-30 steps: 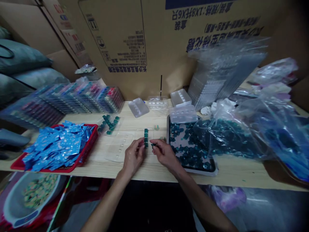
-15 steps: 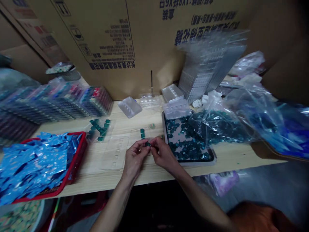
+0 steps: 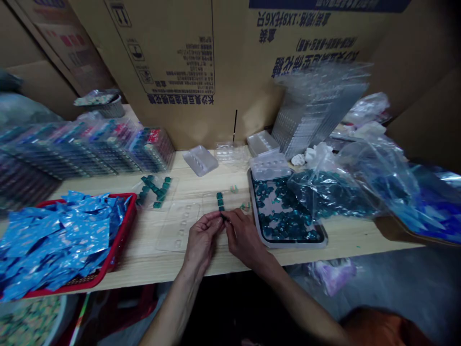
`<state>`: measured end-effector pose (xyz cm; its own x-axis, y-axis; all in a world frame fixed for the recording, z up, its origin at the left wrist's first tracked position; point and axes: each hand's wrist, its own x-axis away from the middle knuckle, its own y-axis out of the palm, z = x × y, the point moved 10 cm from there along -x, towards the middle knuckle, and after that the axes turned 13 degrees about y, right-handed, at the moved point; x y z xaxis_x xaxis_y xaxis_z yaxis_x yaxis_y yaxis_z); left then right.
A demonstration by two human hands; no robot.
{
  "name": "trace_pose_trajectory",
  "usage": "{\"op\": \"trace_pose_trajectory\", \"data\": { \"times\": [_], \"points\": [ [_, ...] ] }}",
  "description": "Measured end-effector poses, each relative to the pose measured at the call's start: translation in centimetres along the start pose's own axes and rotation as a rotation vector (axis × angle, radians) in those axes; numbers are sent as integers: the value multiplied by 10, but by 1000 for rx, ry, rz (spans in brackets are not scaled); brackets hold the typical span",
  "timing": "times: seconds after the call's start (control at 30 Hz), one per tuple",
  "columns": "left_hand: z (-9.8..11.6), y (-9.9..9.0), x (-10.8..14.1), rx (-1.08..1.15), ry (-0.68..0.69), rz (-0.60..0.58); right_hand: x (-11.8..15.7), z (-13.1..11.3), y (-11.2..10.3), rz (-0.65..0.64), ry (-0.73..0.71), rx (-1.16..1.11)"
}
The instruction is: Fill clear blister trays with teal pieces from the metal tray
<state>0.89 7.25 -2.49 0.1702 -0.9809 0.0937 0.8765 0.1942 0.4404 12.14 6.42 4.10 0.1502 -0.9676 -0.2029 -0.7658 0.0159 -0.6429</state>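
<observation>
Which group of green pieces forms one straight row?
The short row just beyond the left hand and right hand. The cluster to its left spreads at angles, while pieces in the tray and clear bag lie jumbled.

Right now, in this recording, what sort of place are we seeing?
Probably a small packing workshop: a red basket of blue packets and a tray of dark green pieces sit on a wooden bench, with a large cardboard box behind.

Blue packets (image 3: 61,240) fill a red basket (image 3: 123,236), printed cardboard (image 3: 236,62) stands behind, and a purple bundle (image 3: 335,277), perhaps bagged, lies lower.
</observation>
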Motion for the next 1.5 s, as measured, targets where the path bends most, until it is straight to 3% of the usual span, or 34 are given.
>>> {"op": "trace_pose_trajectory", "data": {
  "times": [0.13, 0.23, 0.37, 0.43, 0.53, 0.6, 0.67, 0.77, 0.87, 1.07, 1.27, 1.4, 1.5],
  "points": [
    [-2, -5, 1, 25, 14, 65, 3, -3, -6, 58, -13, -76],
    [-1, 2, 4, -68, 49, 22, 0, 10, -9, 69, 37, -194],
    [21, 1, -1, -324, 186, -76, -5, 32, -11, -77, 104, -369],
    [47, -5, -10, -519, 359, -102, -6, 44, -29, -67, 107, -351],
    [75, -3, -19, -825, 633, -212, -4, 68, -74, 140, 129, -130],
    [71, 7, -20, -963, 722, -340, -1, 83, -94, 218, 157, 24],
    [57, 23, -16, -1047, 772, -485, 2, 92, -99, 211, 161, 92],
    [35, 44, -3, -1113, 812, -671, 9, 98, -95, 181, 141, 104],
    [25, 51, 7, -1137, 814, -745, 16, 103, -89, 158, 146, 94],
    [39, 29, 8, -1020, 853, -509, 16, 110, -86, 155, 152, 86],
    [21, 32, 25, -1094, 932, -560, 9, 83, -73, 156, 108, 96],
    [21, 37, 33, -1162, 944, -548, 13, 36, -30, 49, -28, 142],
    [45, 23, 30, -1140, 934, -500, 20, 4, 20, -146, -143, 282]
  ]
}}
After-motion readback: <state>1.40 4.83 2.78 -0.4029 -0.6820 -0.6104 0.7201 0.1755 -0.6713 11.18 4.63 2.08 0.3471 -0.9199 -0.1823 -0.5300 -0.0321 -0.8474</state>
